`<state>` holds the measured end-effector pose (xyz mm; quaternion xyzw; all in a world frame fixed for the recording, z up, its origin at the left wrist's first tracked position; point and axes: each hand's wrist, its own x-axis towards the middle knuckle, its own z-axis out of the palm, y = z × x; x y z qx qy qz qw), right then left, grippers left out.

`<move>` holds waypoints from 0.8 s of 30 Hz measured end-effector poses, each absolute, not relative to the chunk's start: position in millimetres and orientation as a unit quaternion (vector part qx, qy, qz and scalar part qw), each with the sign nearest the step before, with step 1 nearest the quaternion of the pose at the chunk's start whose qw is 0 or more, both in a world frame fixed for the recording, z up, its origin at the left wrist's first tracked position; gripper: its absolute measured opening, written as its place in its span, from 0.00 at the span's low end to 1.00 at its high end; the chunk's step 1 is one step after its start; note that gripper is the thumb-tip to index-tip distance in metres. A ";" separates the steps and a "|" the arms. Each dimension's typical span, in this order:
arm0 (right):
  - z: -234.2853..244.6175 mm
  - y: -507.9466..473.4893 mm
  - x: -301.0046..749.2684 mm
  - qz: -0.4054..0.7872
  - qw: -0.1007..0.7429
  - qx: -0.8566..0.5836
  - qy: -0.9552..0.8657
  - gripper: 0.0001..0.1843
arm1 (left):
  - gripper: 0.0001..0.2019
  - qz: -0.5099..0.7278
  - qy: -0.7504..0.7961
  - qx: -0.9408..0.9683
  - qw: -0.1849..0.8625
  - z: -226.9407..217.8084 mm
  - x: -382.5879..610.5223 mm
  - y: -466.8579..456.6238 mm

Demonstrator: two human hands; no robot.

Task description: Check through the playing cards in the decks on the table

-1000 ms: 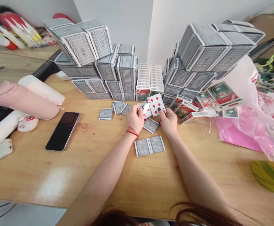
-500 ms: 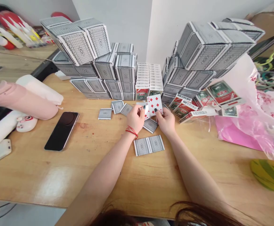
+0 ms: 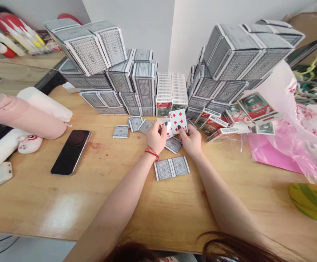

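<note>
My right hand [image 3: 191, 140] is closed in a pinch on a six of diamonds playing card [image 3: 178, 117], face toward me, with the thumb on its lower part. Close beside it, my left hand [image 3: 156, 136], with a red string at the wrist, pinches another playing card [image 3: 169, 133]; fingers and the first card partly hide it. Below the hands lies a folded card pair [image 3: 172, 168], patterned backs up. Under and left of the fingers are several more back-up folded cards [image 3: 120, 131], one card piece [image 3: 173, 145] partly covered by the hands.
Box-like card stacks rise at left [image 3: 144, 80] and right [image 3: 224, 54], with two rows of card boxes [image 3: 164, 91] between them. Loose card boxes [image 3: 215, 125] and pink plastic [image 3: 281, 153] lie right, near yellow-green tape [image 3: 308, 200]. A phone [image 3: 70, 153] and pink bottle [image 3: 27, 116] lie left.
The whole view has shifted very slightly. Both hands keep their pinch on the cards in nearly the same place.
</note>
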<state>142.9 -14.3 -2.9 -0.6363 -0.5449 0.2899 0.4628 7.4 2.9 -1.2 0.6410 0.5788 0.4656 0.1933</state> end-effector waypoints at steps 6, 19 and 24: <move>-3.6 -14.4 143.2 0.284 0.462 -0.636 -0.549 0.15 | 0.08 0.487 0.596 0.610 0.188 -7.7 6.6 5.5; -1.9 -15.5 143.1 0.294 0.479 -0.618 -0.550 0.17 | 0.12 0.552 0.590 0.556 0.193 -2.9 5.0 4.9; 0.0 -15.3 143.6 0.331 0.497 -0.604 -0.527 0.17 | 0.13 0.572 0.596 0.534 0.181 -3.6 3.8 5.6</move>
